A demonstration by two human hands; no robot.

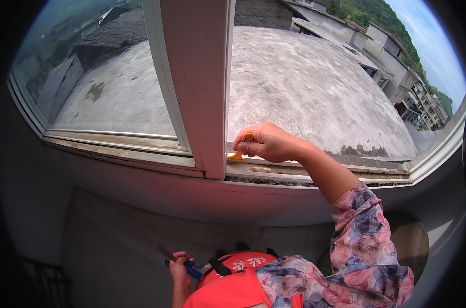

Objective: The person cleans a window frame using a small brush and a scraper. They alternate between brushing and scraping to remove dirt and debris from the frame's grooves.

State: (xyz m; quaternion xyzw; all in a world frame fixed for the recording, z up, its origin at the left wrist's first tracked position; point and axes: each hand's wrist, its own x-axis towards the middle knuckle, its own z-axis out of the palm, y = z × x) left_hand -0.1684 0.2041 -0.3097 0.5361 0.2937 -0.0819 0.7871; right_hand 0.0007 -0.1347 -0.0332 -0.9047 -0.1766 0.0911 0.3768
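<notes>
My right hand [273, 142] grips a small yellow plastic scraper [237, 156] with a ring-shaped handle end. The scraper's wide edge rests in the sliding-window track [283, 170], right beside the pink-white upright frame [202, 88]. Dark grime lines the track, and a small pale piece [261, 169] lies in it below the scraper. Low by my waist, my left hand [180, 269] holds a dark, flat-bladed tool [167, 254] and something with a blue handle [193, 272]. What exactly these held tools are, I cannot tell.
A glass pane [109, 88] stands to the left of the upright. Outside lies a rough concrete roof [302, 88], with buildings and wooded hills beyond. Below the sill is a pale wall [217, 204]. A round brown object [410, 242] stands at the lower right, partly behind my sleeve.
</notes>
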